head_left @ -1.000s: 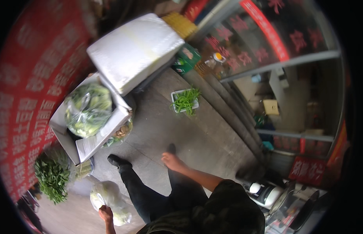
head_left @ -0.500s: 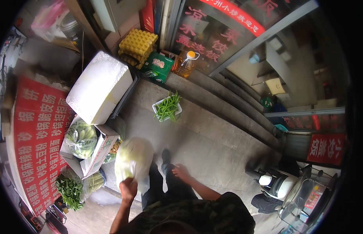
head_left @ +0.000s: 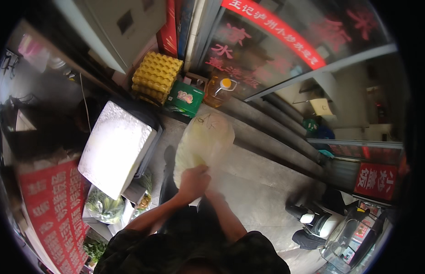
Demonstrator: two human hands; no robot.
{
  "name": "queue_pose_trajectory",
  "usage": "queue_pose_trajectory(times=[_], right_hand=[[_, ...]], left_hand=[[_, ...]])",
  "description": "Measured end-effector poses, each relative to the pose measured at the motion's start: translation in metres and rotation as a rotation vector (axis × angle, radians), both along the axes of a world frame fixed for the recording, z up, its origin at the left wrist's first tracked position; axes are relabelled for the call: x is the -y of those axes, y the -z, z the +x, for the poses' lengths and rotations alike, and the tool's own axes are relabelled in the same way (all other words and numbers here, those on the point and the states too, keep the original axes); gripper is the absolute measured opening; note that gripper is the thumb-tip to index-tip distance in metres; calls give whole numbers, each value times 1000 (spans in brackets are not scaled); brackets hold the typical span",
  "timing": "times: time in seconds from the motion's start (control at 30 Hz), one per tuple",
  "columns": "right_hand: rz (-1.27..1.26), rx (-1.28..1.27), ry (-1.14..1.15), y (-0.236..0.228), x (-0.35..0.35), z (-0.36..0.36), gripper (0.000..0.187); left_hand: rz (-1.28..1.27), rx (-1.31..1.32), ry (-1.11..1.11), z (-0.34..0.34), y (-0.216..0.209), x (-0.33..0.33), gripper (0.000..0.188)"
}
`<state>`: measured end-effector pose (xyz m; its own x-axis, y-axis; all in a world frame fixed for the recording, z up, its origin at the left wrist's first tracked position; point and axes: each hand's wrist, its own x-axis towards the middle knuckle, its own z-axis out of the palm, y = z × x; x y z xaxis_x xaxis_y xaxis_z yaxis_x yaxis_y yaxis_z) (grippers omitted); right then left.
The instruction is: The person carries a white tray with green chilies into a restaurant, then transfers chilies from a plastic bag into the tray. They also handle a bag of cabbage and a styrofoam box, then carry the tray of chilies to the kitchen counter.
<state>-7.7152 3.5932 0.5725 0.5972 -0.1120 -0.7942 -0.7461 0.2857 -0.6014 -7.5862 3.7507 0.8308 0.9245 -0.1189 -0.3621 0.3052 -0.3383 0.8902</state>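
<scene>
A bulging translucent plastic bag [head_left: 208, 139], full of something pale yellow-green and white, hangs in front of me above the paving. The fingers of my left hand [head_left: 194, 183] are closed on its gathered near end. Close beside it, my right hand [head_left: 215, 197] reaches to the lower right of the bag. Its fingers are hidden behind my left hand and the bag, so its grip does not show.
On the left stand a white foam box [head_left: 114, 148], bagged green vegetables [head_left: 105, 205] and leafy greens [head_left: 94, 249]. Yellow egg trays [head_left: 156, 75], a green carton [head_left: 185, 98] and an oil jug [head_left: 217, 91] line the far wall. Steps [head_left: 276, 130] run rightward; a scooter [head_left: 326, 223] is parked at right.
The bag has swung up and to the right in my left hand, and now hides the tray of green peppers. My right hand has come in beside my left hand.
</scene>
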Motion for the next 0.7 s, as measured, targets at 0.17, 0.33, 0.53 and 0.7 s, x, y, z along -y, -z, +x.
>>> queue_pose_trajectory(times=[0.17,0.33,0.53,0.7], right_hand=[[49,-145,84,25,-1,51,50],[159,-212,90,71,-23,99,47],[268,-225,244,114,-43,178,45],[353,-85,455,143,-57,255,37]], left_hand=[[-43,-165,47,84,42,9,25],[70,-101,16,143,105,13,22],[145,36,-22,193,177,7,11],[156,79,26,247,229,5,16]])
